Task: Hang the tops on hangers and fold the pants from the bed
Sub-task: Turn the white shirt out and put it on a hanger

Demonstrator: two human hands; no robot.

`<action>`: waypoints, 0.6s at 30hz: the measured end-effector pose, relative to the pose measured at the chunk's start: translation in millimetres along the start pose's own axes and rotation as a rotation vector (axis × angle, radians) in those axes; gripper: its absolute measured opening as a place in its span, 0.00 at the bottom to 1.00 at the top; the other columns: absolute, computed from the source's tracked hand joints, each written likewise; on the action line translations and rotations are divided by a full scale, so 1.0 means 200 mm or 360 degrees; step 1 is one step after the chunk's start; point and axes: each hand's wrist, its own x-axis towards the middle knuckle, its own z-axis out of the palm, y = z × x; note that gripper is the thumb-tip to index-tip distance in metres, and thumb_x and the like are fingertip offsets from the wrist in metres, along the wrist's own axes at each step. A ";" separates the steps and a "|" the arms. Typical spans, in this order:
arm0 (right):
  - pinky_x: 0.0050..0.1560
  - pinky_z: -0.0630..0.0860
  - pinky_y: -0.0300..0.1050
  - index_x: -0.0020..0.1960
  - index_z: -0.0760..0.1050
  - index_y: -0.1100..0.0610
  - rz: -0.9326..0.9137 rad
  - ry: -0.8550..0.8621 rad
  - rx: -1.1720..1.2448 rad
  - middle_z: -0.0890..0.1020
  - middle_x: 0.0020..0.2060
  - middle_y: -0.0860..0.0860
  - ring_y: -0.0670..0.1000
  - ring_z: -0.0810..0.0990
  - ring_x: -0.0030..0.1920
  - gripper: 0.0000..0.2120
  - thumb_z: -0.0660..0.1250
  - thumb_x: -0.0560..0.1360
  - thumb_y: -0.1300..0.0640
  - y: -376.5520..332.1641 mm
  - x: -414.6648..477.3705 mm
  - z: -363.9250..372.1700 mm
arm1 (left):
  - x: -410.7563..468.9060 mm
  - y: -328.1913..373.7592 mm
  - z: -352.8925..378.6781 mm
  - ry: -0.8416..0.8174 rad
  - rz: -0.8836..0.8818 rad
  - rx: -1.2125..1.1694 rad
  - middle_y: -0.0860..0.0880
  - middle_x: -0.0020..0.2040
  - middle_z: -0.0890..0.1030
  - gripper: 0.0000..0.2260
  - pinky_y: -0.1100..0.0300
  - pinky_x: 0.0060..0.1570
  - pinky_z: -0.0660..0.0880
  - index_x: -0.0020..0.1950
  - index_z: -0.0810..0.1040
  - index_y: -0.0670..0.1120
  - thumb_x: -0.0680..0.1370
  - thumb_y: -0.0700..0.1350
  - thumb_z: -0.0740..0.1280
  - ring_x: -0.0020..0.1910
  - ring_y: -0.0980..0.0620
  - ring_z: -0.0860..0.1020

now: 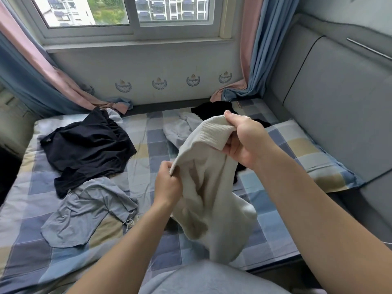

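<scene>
A sliding window (131, 15) with a pale frame fills the far wall. Through it show apartment blocks (169, 7) and some green trees (110, 11). Pink and blue curtains hang at both sides, the left curtain (31, 66) and the right curtain (261, 49) both trailing at the bottom. Under the sill (137, 46) the white wall carries a row of grey crests (159, 83). On the right stands a grey padded headboard (331, 85), with a checked pillow (314, 153) lying against it.

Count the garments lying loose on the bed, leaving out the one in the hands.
4: a navy garment at far left, a grey-blue garment at near left, a pale grey garment at centre, a black garment by the curtain. The held cream garment may hide more.
</scene>
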 end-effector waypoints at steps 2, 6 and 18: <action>0.37 0.83 0.52 0.60 0.74 0.60 0.0002 0.0052 -0.0018 0.84 0.48 0.59 0.55 0.86 0.40 0.10 0.62 0.83 0.54 0.01 0.03 -0.04 | 0.02 0.01 -0.03 0.0042 -0.0021 -0.0108 0.52 0.35 0.73 0.11 0.58 0.32 0.65 0.41 0.71 0.48 0.83 0.41 0.61 0.33 0.53 0.69; 0.48 0.83 0.56 0.67 0.74 0.56 0.0002 -0.0012 -0.0121 0.82 0.61 0.56 0.57 0.82 0.57 0.15 0.61 0.84 0.52 0.07 0.09 -0.10 | 0.05 0.08 -0.09 -0.0138 -0.0062 -0.0373 0.53 0.33 0.75 0.13 0.59 0.35 0.69 0.37 0.75 0.47 0.81 0.43 0.64 0.33 0.56 0.71; 0.52 0.80 0.39 0.59 0.78 0.46 0.0000 -0.0480 -0.0951 0.85 0.56 0.50 0.44 0.84 0.53 0.13 0.73 0.76 0.55 0.56 0.06 -0.24 | -0.01 0.39 -0.21 -0.0465 -0.0070 -0.0999 0.43 0.41 0.85 0.12 0.57 0.38 0.80 0.43 0.86 0.47 0.82 0.44 0.65 0.37 0.48 0.82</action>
